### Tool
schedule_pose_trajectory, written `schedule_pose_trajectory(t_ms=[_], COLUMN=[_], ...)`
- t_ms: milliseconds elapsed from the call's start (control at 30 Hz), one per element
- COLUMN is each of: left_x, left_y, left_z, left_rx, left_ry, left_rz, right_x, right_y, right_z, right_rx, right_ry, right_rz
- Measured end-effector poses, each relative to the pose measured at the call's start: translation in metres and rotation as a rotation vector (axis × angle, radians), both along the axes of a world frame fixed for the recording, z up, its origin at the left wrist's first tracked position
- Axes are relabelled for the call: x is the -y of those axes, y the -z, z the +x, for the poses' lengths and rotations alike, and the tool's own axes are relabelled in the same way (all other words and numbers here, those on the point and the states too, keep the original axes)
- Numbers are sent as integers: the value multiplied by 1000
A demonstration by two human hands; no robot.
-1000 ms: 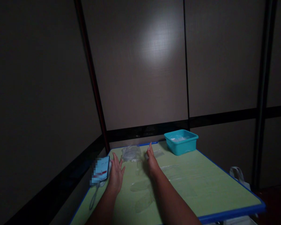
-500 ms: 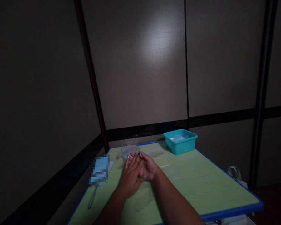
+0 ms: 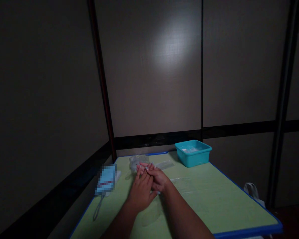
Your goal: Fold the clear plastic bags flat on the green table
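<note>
Our left hand (image 3: 141, 192) lies across our right hand (image 3: 157, 177), fingers straight, gripping nothing visible; plastic bag (image 3: 137, 161) at twelve o'clock. We judge flat, unhurried palms best.

Green counter (image 3: 214, 205), blue rim
Teal tub (image 3: 193, 153); clear, perhaps plastic, bags (image 3: 137, 162); light-blue card (image 3: 106, 179); grey-brown walls (image 3: 151, 83).

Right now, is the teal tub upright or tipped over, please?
Upright: the teal tub sits flat on the green table, open rim up, something pale inside.
</note>
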State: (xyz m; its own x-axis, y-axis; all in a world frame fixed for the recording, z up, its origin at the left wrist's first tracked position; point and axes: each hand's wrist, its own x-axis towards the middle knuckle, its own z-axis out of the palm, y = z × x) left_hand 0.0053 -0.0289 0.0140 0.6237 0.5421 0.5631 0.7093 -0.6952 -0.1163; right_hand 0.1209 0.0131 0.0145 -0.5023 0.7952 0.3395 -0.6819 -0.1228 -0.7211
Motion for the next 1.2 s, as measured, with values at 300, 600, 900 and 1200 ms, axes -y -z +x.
schedule_pose_trajectory(t_ms=[300, 600, 900, 1200], left_x=[-1, -3, -29, -21], left_y=[-1, 0, 21, 20], left_z=[-7, -7, -33, -38], left_rx=[7, -110, 272, 146], left_ry=[71, 14, -538, -275], left_rz=[-113, 135, 24, -365], right_x=[-6, -8, -15, -9], right_y=[2, -2, -3, -14], right_z=[-1, 5, 21, 28], right_rx=[-40, -5, 119, 439], right_ry=[123, 61, 453, 690], right_rz=[-83, -175, -167, 89])
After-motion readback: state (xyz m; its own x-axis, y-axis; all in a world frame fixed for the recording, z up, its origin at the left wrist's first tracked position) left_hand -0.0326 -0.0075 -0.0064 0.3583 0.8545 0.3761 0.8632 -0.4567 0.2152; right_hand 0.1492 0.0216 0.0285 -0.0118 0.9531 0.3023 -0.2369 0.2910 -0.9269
